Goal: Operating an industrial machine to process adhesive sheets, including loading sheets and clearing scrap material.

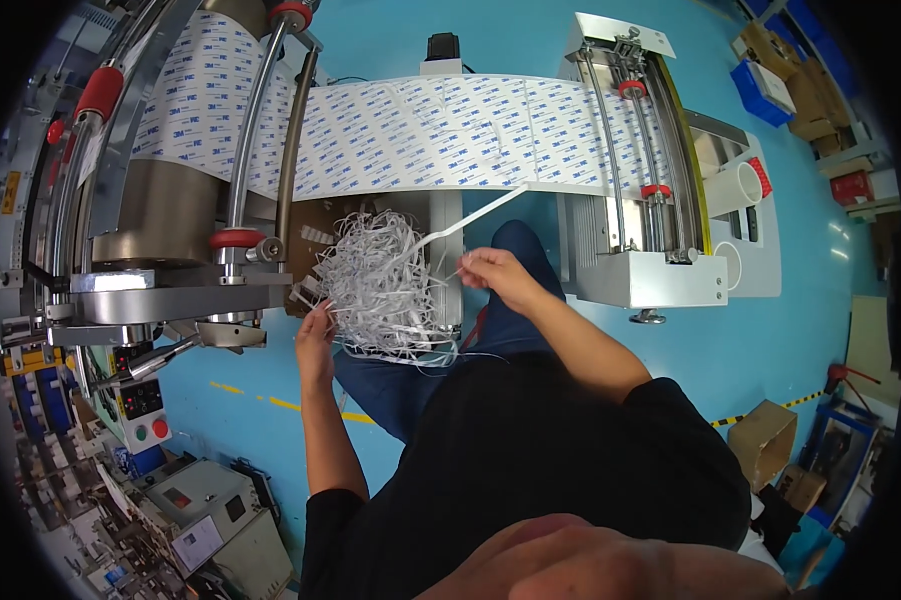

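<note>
- The heap of shredded-looking white strips [380,285] lay in front of the seated person, between the two hands and above the lap, apparently placed there to be within easy reach of both.
- The left hand [315,338] was at the heap's near left edge, fingertips touching the strips, perhaps to steady that side; whether the fingers had closed on any strip, I could not tell.
- The right hand [500,275] hung just beside the heap's right side, thumb and fingertips brought together as for a pinch; whether a thin strand was clamped between them was too small to tell.
- A longer white band [475,216] slanted from the near edge of the printed sheet [400,135] down to the heap, likely slack enough to lie straight without being pulled hard.
- That sheet stretched across the gap from the bar [298,130] on the left to the rods [598,150] on the right, which probably kept it flat and held up clear of the knees.
- Behind the heap, the cardboard box [305,215] showed partly; how much of the heap rested on it was hidden.
</note>
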Demonstrator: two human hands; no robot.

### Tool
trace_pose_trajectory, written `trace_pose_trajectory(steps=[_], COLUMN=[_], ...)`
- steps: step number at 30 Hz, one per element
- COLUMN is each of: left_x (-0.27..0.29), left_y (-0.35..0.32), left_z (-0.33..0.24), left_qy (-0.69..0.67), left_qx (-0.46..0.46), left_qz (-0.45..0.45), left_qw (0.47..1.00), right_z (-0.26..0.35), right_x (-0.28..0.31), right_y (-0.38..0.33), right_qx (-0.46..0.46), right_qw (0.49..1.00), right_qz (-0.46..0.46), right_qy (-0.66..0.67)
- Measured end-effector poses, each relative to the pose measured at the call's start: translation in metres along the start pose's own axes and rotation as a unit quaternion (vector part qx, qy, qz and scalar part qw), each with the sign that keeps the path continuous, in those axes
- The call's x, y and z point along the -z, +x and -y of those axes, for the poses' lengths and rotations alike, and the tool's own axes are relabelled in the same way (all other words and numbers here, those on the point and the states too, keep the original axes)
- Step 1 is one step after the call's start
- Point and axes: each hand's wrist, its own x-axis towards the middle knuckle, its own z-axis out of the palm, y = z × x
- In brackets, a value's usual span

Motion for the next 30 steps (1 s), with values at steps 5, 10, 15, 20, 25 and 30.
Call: trace_pose_trajectory(steps=[5, 10, 15, 20, 25, 30], left_x=[0.037, 0.067, 0.073, 0.123, 0.204, -0.008], left_y=[-0.003, -0.003, -0.013, -0.012, -0.005, -0.027], left_z=[0.004, 0.020, 0.021, 0.029, 0.097, -0.073], left_qy=[-0.071, 0.007, -0.132, -0.169, 0.311, 0.401], left_qx=[0.016, 0.007, 0.129, 0.134, -0.083, -0.389], left_qz=[-0.046, -0.053, -0.001, -0.068, -0.297, -0.098], left_qw=[0.996, 0.999, 0.983, 0.974, 0.899, 0.824], right_z=[0.023, 0.027, 0.016, 0.005, -0.008, -0.035], right_x=[0.008, -0.011, -0.089, -0.088, -0.097, -0.151], right_y=[-0.004, 0.015, 0.043, 0.059, 0.050, 0.081], right_qx=[0.015, 0.055, 0.048, 0.060, 0.092, 0.109], right_qw=[0.761, 0.947, 0.974, 0.977, 0.987, 0.974], right_qz=[-0.003, 0.043, 0.160, 0.139, 0.129, 0.166], right_qy=[-0.648, -0.313, 0.156, 0.151, 0.009, -0.105])
